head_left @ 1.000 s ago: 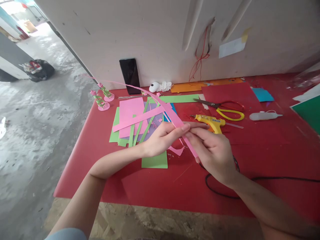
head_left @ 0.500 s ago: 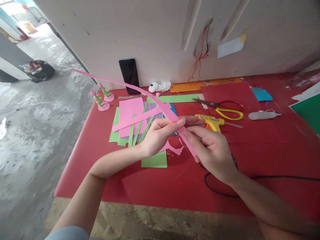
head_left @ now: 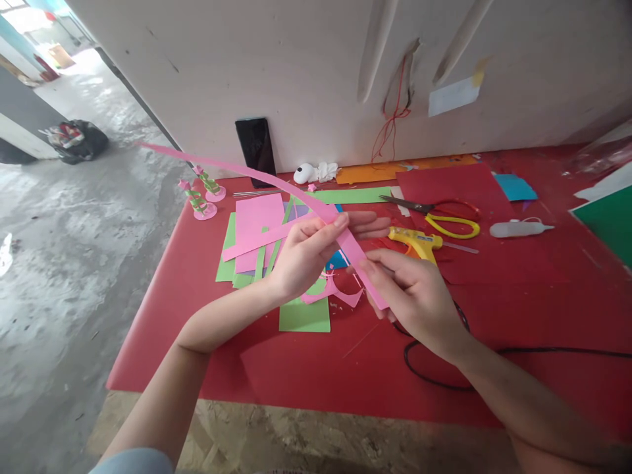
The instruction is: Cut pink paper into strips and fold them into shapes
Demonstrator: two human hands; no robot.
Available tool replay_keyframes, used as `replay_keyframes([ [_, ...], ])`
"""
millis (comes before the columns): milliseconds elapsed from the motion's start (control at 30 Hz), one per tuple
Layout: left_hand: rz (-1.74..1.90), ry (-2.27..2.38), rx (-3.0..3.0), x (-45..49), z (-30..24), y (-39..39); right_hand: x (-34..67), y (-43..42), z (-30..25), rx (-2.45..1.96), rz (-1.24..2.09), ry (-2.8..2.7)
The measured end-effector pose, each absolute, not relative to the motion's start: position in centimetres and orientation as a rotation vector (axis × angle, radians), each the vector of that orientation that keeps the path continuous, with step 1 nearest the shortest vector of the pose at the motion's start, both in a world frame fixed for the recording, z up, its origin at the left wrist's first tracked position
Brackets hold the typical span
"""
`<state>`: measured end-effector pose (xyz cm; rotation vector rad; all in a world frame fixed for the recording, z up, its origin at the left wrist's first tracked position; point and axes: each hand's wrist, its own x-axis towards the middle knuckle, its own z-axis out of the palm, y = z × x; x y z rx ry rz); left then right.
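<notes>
A long pink paper strip [head_left: 257, 174] arcs from the far left over the red table [head_left: 306, 368] down to my hands. My left hand [head_left: 303, 253] pinches the strip between thumb and fingers near its middle. My right hand [head_left: 412, 296] grips the strip's lower end, which slants down across its fingers. Beneath my hands lies a pile of pink, green and blue paper sheets [head_left: 259, 227] with loose green strips and pink cut scraps [head_left: 340, 293].
A yellow glue gun [head_left: 417, 242] lies just past my right hand, its black cord [head_left: 494, 355] looping on the table. Yellow-handled scissors [head_left: 444, 220], a white glue bottle [head_left: 518, 228], two small paper figures [head_left: 203, 197] and a black phone [head_left: 257, 151] against the wall.
My left hand has slid up the strip and away from my right hand. The strip's free end has swung out further left and higher.
</notes>
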<state>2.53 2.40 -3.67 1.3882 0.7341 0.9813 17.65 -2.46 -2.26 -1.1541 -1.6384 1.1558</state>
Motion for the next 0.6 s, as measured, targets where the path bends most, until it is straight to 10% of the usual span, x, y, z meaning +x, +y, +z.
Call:
replay_keyframes([
  [600, 0.764, 0.557, 1.100, 3.1, -4.5, 1.0, 17.6, -1.7, -3.0, -0.995, 1.416, -1.546],
])
